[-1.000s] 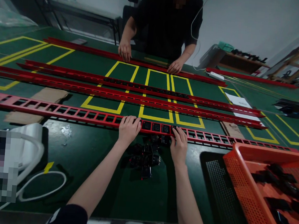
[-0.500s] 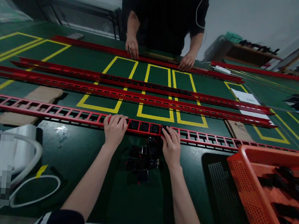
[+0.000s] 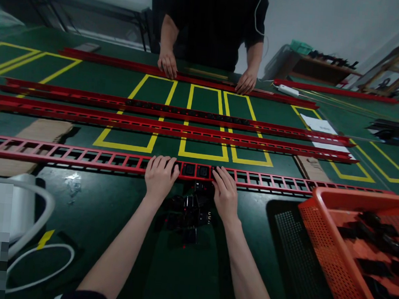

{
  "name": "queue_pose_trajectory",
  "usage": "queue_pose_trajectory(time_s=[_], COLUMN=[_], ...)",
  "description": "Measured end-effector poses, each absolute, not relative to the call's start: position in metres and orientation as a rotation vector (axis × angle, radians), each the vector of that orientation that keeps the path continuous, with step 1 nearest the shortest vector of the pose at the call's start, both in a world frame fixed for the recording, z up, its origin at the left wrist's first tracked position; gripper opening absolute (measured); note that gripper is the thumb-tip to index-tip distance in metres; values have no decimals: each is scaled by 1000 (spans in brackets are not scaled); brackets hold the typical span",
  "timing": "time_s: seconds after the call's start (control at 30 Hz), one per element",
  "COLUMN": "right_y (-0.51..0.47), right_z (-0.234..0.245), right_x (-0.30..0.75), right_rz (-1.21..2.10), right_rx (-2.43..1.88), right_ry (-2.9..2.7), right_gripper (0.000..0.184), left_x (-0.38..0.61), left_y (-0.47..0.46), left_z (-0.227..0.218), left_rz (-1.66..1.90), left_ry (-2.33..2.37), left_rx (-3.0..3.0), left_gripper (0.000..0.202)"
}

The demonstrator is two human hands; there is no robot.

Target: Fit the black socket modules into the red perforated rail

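My left hand (image 3: 160, 176) lies flat, fingers pressing down on the nearest red slotted rail (image 3: 81, 155), gripping nothing. My right hand (image 3: 224, 193) at 3 o'clock of it pushes a black socket module (image 3: 215, 170) into a slot; whether it's pinched I can't tell. Loose modules (image 3: 189, 211) sit at 6 o'clock: light, rigid plastic, best held by the sides. The rail looks long, thin and likely flexy.

— What's different on the red rail (image 3: 81, 155)?
— Only two black sockets (image 3: 194, 170) show between the hands, not three; the left hand (image 3: 160, 176) and right hand (image 3: 224, 191) sit closer together.
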State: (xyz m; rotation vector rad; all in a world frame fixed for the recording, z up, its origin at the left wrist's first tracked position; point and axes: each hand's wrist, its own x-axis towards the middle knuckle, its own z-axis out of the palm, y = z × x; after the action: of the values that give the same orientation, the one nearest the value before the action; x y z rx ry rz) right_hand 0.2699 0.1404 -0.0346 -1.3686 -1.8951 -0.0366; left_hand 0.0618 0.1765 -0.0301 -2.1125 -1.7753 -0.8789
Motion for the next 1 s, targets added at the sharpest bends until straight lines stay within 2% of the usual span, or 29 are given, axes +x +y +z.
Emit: queue_pose_trajectory(time_s=[0.23,0.5,0.8,1.0], right_y=[140,141,144,145], right_z=[-35,-38,-38,-44], right_x=[273,276,275,269], right_rz=[-93,-158,-115,-207], right_rx=[-1384,-1297,-1308,-1268], right_ry=[-1932,-1984,-1934,-1846], right_gripper=[38,50,42,46], left_x=[60,59,60,59], left_y=[176,178,178,177], left_z=[-29,-29,-29,-29], left_rz=[-887,-924,-959,-945], left_ry=[-1765,-1736,-1752,-1748], left_rx=[-2117,-2117,-2126,-2126], left_gripper=[29,28,28,28])
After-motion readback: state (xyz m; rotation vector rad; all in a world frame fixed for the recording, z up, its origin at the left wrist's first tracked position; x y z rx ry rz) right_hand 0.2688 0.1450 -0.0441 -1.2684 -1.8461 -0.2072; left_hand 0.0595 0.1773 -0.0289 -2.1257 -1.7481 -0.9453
